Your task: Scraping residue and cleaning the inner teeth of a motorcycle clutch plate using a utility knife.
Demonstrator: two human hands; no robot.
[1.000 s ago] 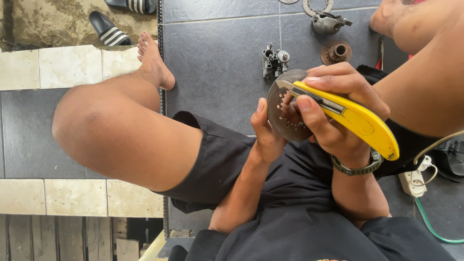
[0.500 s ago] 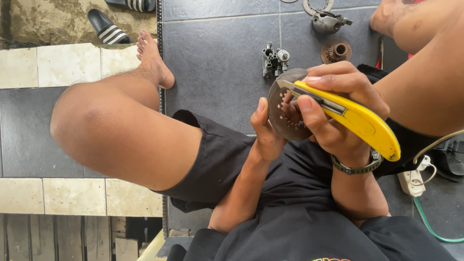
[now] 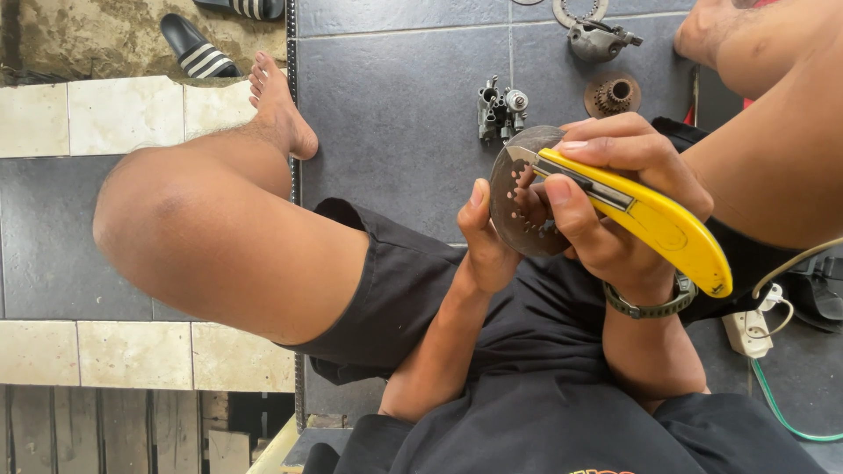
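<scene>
Over the lap, above black shorts and black shirt:

- Left hand: clasped on near edge of perforated metal disc; thumb up along the rim.
- Perforated metal disc: round, dark, rust-brown face, ring of small holes; held on edge between both hands, clear of the floor.
- Right hand: clenched round yellow utility knife; index finger laid along the top; watch with dark strap at the wrist.
- Yellow utility knife: blade out, tip resting on the disc face near the upper rim.
- Progress, as a judgement: scraping of the disc face appears under way; much of the face looks brown and dirty, no clean bright patch visible; how much remains, impossible to tell.

On grey tiled floor, beyond the hands:
- Small carburettor-like metal part, just beyond the disc.
- Rusty toothed sprocket piece, near it.
- Grey metal casting, further off.
- White power strip with green cable, beside the right leg.
- Black striped sandal, well apart, past the bare left foot.
</scene>
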